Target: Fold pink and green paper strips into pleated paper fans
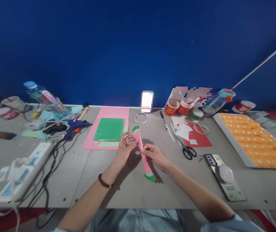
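Observation:
A long pink strip with pale and green ends, which looks like crepe paper, is pinched near its middle between my two hands above the table. My left hand has its fingers bent at the strip's left side, with a ring on one finger. From the right, my right hand grips the strip between thumb and fingers. One green end points away from me, the other toward me. Left of my hands, a green pack of sheets lies on a pink sheet.
Black scissors and paper scraps on a red sheet lie to the right. Beyond are a phone and a tray of orange balls. Leftward are a blue glue gun, cables, a power strip and a tilted bottle.

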Demonstrator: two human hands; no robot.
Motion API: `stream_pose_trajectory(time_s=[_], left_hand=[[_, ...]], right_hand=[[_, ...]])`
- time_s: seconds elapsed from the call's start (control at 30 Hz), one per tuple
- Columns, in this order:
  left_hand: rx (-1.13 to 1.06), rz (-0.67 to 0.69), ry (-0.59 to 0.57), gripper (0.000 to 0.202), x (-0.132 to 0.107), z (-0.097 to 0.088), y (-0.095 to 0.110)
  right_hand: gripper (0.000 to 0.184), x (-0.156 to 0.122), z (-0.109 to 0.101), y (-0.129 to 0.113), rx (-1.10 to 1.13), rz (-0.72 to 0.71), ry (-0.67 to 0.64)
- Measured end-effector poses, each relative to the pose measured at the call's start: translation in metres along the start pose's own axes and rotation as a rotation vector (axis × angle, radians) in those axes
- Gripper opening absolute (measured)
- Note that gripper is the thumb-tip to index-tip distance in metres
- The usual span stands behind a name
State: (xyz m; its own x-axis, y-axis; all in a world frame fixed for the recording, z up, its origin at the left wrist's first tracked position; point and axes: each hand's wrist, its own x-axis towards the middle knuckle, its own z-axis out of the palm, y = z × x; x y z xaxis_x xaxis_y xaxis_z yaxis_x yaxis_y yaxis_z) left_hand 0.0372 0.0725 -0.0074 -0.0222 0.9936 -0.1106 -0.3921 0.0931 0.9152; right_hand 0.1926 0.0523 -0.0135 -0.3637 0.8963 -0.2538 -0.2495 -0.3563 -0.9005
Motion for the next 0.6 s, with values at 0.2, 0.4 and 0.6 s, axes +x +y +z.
stream_pose_trajectory(time_s=[0.2,0.4,0.6], left_hand=[[0.365,0.366,0.053,0.021,-0.011,0.0,0.009],[0.481,0.371,0.051,0.019,-0.015,0.004,0.011],[0.433,0.284,0.043,0.019,-0.014,0.008,0.012]], right_hand=[[0.012,0.001,-0.001,0.005,-0.487,-0.321,0.156],[0.011,-0.004,0.002,0.002,-0.928,-0.689,0.256],[0.015,-0.007,0.004,0.0,-1.115,-0.8,0.299]])
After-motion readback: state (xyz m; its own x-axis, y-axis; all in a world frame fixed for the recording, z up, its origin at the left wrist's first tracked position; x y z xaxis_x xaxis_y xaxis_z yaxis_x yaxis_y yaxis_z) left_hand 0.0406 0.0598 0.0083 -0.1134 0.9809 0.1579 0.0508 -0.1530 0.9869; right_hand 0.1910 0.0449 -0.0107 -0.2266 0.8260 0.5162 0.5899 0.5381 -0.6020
